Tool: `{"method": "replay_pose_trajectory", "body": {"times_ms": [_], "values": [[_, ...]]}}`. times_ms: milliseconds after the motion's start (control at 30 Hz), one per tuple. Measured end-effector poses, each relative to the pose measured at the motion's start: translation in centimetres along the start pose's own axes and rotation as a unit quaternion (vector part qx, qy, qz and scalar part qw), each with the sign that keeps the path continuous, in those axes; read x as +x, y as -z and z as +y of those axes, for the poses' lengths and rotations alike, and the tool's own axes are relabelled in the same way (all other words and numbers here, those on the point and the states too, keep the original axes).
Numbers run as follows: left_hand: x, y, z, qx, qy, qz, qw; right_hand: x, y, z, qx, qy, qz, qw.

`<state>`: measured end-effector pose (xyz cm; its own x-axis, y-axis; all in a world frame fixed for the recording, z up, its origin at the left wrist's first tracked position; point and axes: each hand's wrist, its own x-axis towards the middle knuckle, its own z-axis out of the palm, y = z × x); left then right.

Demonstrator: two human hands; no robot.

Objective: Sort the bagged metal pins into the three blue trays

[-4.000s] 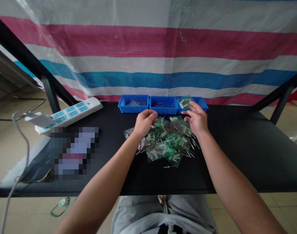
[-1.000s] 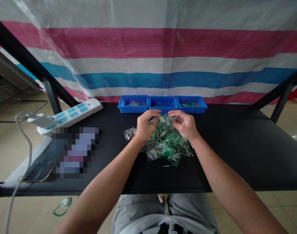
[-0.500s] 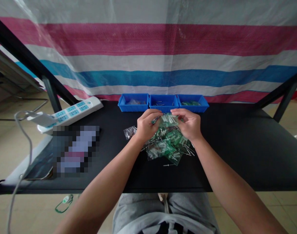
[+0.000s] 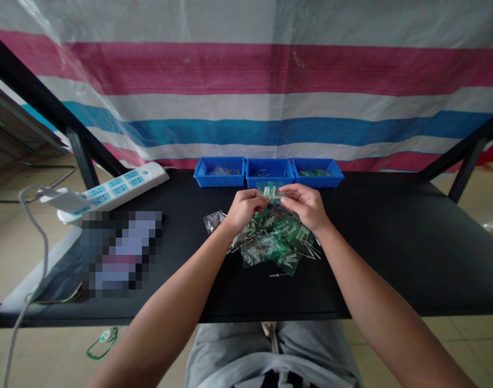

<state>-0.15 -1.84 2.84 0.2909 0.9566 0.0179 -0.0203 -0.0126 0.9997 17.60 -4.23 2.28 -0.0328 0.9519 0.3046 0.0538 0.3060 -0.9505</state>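
Note:
Between both hands is a small green-tinted plastic bag (image 4: pixel 272 192) with pale pieces inside, held up just in front of the blue bins. My left hand (image 4: pixel 246 209) pinches its left side, fingers closed. At its right side, my right hand (image 4: pixel 306 206) grips it between thumb and fingers. Below them on the black table lies a pile of green and clear bags with loose metal rivets (image 4: pixel 276 237). One single rivet (image 4: pixel 279 275) lies in front of the pile.
Three blue bins stand behind the pile: the left (image 4: pixel 219 181) holds clear bags, the middle (image 4: pixel 269 183) metal pieces, the right (image 4: pixel 319 182) green bags. A white power strip (image 4: pixel 115 193) and a blurred-out object (image 4: pixel 127 250) lie on the left of the black table (image 4: pixel 391 258).
The bag has been drawn together and turned more upright between my hands. Both hands have shifted slightly, with the fingers closer to each other.

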Motion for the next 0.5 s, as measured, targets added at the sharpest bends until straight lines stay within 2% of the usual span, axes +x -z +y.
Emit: {"method": "replay_pose_trajectory", "body": {"times_ms": [100, 167, 300, 433, 500], "values": [[-0.1, 0.0, 0.3, -0.007, 0.019, -0.020, 1.000, 0.0, 0.0, 0.0, 0.004, -0.012, -0.016, 1.000], [-0.1, 0.0, 0.3, -0.005, 0.021, -0.024, 0.999, 0.1, 0.1, 0.1, 0.007, -0.023, 0.008, 1.000], [0.3, 0.3, 0.1, -0.003, 0.002, 0.022, 1.000, 1.0, 0.7, 0.9, 0.013, -0.037, 0.107, 0.993], [0.8, 0.9, -0.2, 0.016, -0.001, 0.068, 0.998, 2.0, 2.5, 1.7, 0.005, -0.033, 0.223, 0.974], [1.0, 1.2, -0.4, 0.022, 0.001, 0.071, 0.997, 2.3, 3.6, 2.0, 0.008, -0.023, 0.236, 0.971]]}}
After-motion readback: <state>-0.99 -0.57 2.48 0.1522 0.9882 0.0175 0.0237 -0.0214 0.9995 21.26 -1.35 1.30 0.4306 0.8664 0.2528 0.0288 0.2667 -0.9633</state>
